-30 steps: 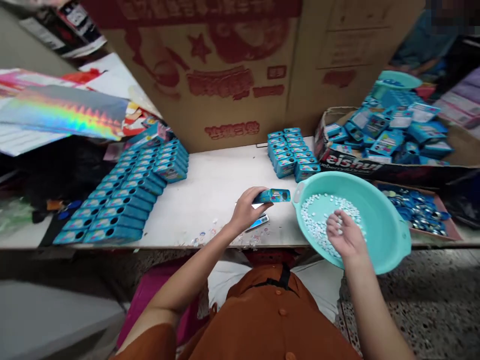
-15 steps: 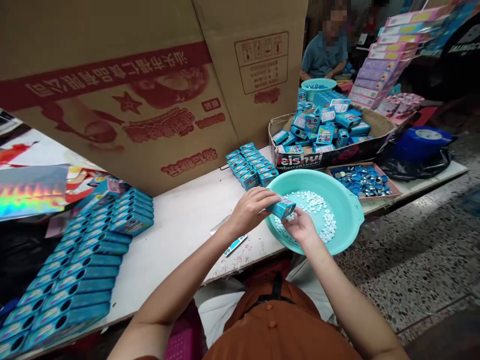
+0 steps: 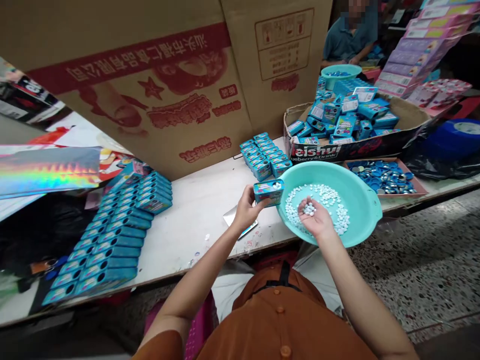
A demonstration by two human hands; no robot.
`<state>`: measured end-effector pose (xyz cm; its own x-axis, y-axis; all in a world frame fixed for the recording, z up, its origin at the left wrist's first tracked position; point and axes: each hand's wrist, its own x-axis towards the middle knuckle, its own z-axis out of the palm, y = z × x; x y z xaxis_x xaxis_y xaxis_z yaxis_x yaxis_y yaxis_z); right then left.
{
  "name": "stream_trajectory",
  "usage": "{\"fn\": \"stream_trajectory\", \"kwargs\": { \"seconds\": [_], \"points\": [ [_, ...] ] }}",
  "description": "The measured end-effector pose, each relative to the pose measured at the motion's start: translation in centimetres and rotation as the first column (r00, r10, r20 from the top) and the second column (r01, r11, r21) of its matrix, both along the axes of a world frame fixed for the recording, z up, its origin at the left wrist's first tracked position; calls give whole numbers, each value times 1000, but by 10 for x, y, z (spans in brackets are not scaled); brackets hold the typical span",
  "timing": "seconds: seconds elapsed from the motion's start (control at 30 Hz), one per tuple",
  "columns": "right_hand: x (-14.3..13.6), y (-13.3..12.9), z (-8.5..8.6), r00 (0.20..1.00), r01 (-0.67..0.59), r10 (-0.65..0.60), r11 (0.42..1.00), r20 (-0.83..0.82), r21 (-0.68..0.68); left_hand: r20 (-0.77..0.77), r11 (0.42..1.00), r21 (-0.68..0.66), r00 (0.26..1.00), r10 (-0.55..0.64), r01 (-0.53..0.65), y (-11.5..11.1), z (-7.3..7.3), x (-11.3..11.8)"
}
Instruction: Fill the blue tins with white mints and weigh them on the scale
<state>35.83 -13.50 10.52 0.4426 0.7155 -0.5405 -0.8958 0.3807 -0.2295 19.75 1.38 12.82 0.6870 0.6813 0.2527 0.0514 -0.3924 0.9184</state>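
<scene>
My left hand (image 3: 247, 207) is wrapped round a small blue box (image 3: 268, 189), held upright just left of the basin's rim; white candies show in the round hole on its top. Over the turquoise basin (image 3: 365, 210), my right hand (image 3: 317, 217) is palm up with its fingers curled, cupping a small heap of white candies (image 3: 309, 209). More white candies (image 3: 330, 195) lie spread across the basin's bottom. Partly hidden behind my left wrist, a small scale (image 3: 248, 230) rests on the white table.
Rows of blue boxes (image 3: 112, 250) stand at the left, a smaller group (image 3: 262, 159) near the big carton (image 3: 150, 120). Behind the basin are an open carton (image 3: 300, 152) of blue boxes and a tray (image 3: 416, 189) of blue and silver caps. A person (image 3: 350, 40) sits beyond.
The blue box has moved left and been turned upright, away from my right hand. My right hand now lies palm up over the basin with candies showing in it. The view has shifted left.
</scene>
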Motion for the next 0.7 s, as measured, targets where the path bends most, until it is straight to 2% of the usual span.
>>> {"fn": "stream_trajectory", "kwargs": {
  "seconds": [0.07, 0.13, 0.23, 0.3, 0.4, 0.5, 0.7],
  "points": [
    [3, -5, 6, 999, 12, -14, 999, -52, -39, 69, 986, -135, 992, 109, -99, 2, -13, -19],
    [6, -11, 11, 996, 17, -22, 998, -88, -63, 77, 956, -203, 970, 232, -213, 5, -25, -42],
    [12, -20, 16, 993, 14, -23, 996, -114, -83, 43, 899, -241, 921, 386, -366, 9, -45, -76],
    [14, -25, 18, 992, 13, -24, 995, -120, -97, 16, 878, -214, 897, 441, -428, 12, -59, -93],
    [15, -30, 17, 994, 15, -27, 994, -109, -109, -17, 869, -157, 882, 472, -468, 17, -77, -106],
    [13, -32, 14, 996, 6, -15, 994, -84, -109, -2, 870, -154, 881, 474, -469, 22, -90, -106],
    [13, -34, 13, 998, 5, -12, 992, -57, -129, 16, 890, -190, 905, 425, -415, 29, -103, -104]
  ]
}}
